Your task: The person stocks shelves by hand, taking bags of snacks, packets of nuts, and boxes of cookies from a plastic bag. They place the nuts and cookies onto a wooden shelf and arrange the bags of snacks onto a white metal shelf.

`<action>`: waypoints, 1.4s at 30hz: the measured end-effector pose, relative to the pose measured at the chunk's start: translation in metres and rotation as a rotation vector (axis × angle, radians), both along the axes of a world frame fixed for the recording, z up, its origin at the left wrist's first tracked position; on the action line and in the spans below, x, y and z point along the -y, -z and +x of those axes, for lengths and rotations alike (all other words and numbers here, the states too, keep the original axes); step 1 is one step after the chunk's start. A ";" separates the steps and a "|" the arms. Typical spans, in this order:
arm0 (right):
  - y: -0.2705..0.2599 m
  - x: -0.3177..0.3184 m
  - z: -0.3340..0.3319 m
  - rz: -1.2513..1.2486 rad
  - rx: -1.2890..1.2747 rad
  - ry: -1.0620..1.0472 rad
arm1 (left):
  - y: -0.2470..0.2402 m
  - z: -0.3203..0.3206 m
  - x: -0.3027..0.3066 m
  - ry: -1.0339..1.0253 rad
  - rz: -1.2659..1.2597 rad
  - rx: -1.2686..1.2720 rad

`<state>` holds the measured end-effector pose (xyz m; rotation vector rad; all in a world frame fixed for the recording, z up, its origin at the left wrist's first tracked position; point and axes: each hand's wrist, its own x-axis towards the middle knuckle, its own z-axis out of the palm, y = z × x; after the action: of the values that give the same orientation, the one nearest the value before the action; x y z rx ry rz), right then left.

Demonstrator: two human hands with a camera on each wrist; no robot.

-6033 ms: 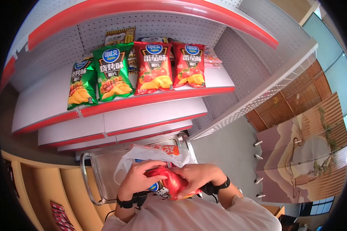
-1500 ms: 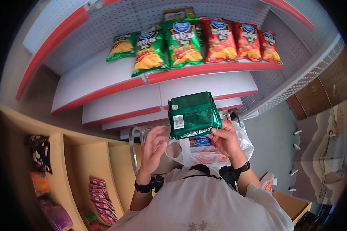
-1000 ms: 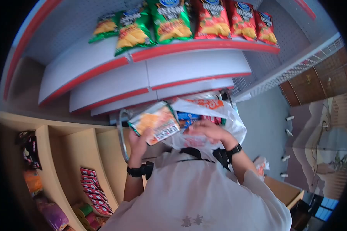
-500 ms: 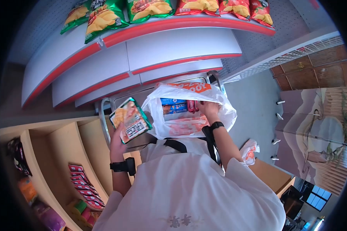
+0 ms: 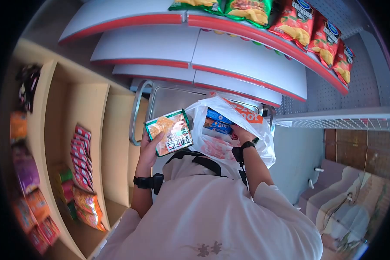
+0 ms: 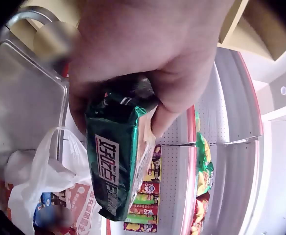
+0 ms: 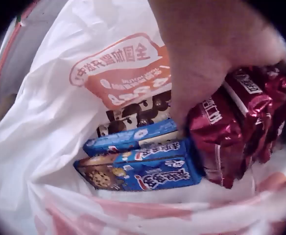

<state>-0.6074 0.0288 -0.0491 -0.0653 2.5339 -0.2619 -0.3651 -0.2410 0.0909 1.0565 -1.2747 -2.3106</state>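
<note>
My left hand grips a square green-edged snack packet by its side, holding it above the cart left of the bag. In the left wrist view its green end with white lettering faces the camera. My right hand is inside a white plastic bag. Seen from the right wrist, that hand reaches over shiny dark red packets, its thumb down their left side; the other fingertips are hidden. Beside the thumb lie blue cookie boxes.
The bag stands on a metal cart with a curved handle. Behind it rise white red-edged shelves, with red chip bags and green ones above. A wooden shelf unit with snacks is at left.
Six seconds ago both hands held a red chip bag. The green packet then passed from my right hand to my left and turned over. My right hand went down into the plastic bag.
</note>
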 end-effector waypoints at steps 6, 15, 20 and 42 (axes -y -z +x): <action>0.013 -0.024 0.005 0.048 -0.049 -0.169 | -0.005 0.048 -0.064 -0.133 -0.011 0.062; 0.008 -0.038 0.004 -0.062 -0.082 -0.256 | -0.017 0.108 -0.185 -0.342 -0.137 0.130; 0.003 -0.060 0.005 -0.167 -0.125 -0.268 | -0.028 0.125 -0.206 -0.422 -0.137 0.105; -0.180 0.047 0.165 -1.371 0.746 0.212 | -0.002 0.214 -0.055 -0.408 0.035 0.041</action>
<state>-0.4421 -0.0182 0.1307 -0.1791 1.2444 -1.6726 -0.1513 -0.1862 0.0932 1.2480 -0.9286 -2.0166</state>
